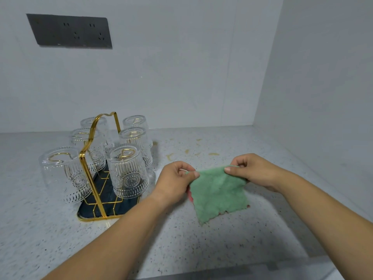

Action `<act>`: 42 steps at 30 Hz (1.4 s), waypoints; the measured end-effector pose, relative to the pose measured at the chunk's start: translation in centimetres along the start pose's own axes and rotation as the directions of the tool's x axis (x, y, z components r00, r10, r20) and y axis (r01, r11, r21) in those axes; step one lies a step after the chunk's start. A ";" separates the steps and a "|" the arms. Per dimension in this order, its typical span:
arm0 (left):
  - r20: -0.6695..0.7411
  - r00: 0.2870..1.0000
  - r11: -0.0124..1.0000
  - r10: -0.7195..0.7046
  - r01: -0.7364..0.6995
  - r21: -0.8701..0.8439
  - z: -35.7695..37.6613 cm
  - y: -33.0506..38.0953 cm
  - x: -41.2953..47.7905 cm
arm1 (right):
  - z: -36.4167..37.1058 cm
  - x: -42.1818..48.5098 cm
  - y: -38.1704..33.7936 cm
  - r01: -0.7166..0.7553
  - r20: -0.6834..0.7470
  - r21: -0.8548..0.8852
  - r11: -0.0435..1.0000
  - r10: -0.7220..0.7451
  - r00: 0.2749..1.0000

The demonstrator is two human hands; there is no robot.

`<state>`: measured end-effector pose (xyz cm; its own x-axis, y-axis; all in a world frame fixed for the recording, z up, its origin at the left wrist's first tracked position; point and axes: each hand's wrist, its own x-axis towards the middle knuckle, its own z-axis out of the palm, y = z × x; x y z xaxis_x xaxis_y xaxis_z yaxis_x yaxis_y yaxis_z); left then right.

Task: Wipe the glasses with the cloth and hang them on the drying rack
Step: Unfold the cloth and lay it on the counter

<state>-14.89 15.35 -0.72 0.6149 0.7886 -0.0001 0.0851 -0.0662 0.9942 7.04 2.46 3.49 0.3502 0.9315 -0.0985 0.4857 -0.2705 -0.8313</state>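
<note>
On the counter (pixel 201 249), the rack (pixel 96 178) with six glasses (pixel 127 172) upside down on it stands left of the cloth (pixel 217 194), an outlet panel (pixel 69 31) on the wall behind.

My left hand (pixel 175 179) and right hand (pixel 250 170) each pinch a top corner of the green cloth (pixel 218 194), stretching it between them above the speckled tabletop (pixel 201 245). To my left stands the gold drying rack (pixel 94 158) with six clear glasses (pixel 128 171) hung upside down on it. A dark socket panel (pixel 69 31) sits on the wall.
</note>
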 end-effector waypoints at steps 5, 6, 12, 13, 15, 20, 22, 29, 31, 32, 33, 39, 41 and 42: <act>0.068 0.997 0.993 0.019 -0.027 0.114 0.9 0.6 -0.3 | -0.7 -2.3 0.1 0.021 -0.044 -0.063 0.998 -0.023 0.999; 0.092 0.996 0.993 0.016 -0.026 0.115 1.2 0.8 -0.4 | -0.7 -2.6 0.2 0.019 -0.051 -0.027 0.999 -0.021 0.998; 0.228 0.974 0.999 -0.015 0.007 0.035 4.6 2.3 -0.7 | -1.2 -4.6 0.8 -0.065 -0.097 0.301 0.951 0.098 0.991; 0.255 0.967 0.998 -0.001 -0.017 0.065 5.5 2.5 -0.7 | -1.5 -5.0 1.0 -0.084 -0.127 0.316 0.945 0.130 0.983; 0.289 0.957 0.994 0.014 -0.045 0.103 7.0 3.0 -0.6 | -2.4 -5.7 1.8 -0.136 -0.143 0.368 0.920 0.200 0.969; 0.386 0.920 0.997 -0.066 0.074 -0.006 11.0 3.8 -0.3 | -5.8 -8.9 4.3 -0.194 -0.152 0.415 0.889 0.278 0.949; 0.437 0.892 0.990 -0.117 0.140 -0.020 13.2 3.9 -0.3 | -7.3 -10.2 5.3 -0.191 -0.261 0.276 0.942 0.265 0.928; 0.523 0.844 0.945 -0.121 -0.064 0.322 21.7 3.4 0.4 | -11.5 -13.1 8.2 -0.416 -0.528 -0.269 0.869 0.228 0.818; 0.426 0.904 0.847 0.016 -0.239 0.475 22.9 3.1 1.3 | -11.1 -13.1 8.3 -0.456 -0.530 -0.377 0.807 0.216 0.820; 0.409 0.910 0.781 0.058 -0.297 0.549 23.2 3.1 1.4 | -10.7 -13.2 8.3 -0.448 -0.532 -0.417 0.791 0.188 0.826; 0.416 0.905 0.725 0.087 -0.343 0.597 23.3 3.2 1.3 | -10.2 -13.5 8.3 -0.422 -0.543 -0.436 0.795 0.142 0.828; 0.614 0.762 0.573 0.206 -0.603 0.555 22.5 2.4 -1.1 | -7.1 -16.5 9.6 -0.297 -0.498 -0.496 0.816 0.012 0.867; 0.663 0.725 0.475 0.186 -0.657 0.585 22.4 2.0 -1.5 | -6.4 -17.3 10.0 -0.261 -0.443 -0.467 0.845 0.032 0.896; 0.662 0.729 0.454 0.171 -0.655 0.604 22.5 1.8 -1.5 | -6.4 -17.6 10.3 -0.231 -0.425 -0.464 0.855 0.014 0.905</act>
<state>2.00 0.32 -1.32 0.9824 0.1588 0.0984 0.1093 -0.9157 0.3867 10.95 -18.27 0.18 0.6643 0.7358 0.1315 0.7060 -0.5598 -0.4339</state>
